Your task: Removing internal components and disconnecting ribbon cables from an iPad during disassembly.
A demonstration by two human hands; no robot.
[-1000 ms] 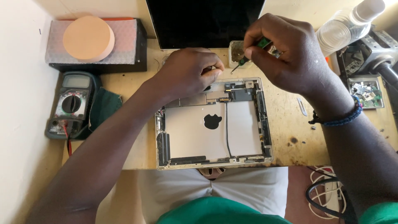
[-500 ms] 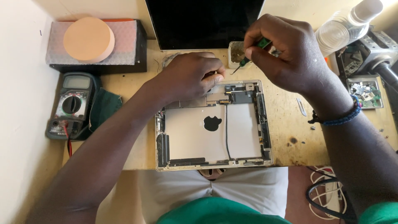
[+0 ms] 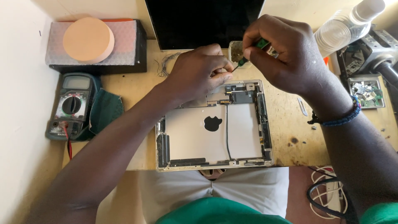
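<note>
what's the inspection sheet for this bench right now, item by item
surface: wooden table, stained, with dark spots.
job's things: opened tablet shell lying flat; green-handled tool over its top edge.
clutter: multimeter on green cloth; round pad on a black box; plastic bottle; tray of small parts.
hands: left hand rests on the tablet's top edge; right hand grips the tool.
cables: thin black cable inside the tablet; cords below the table.
surroundings: dark screen leaning behind.
</note>
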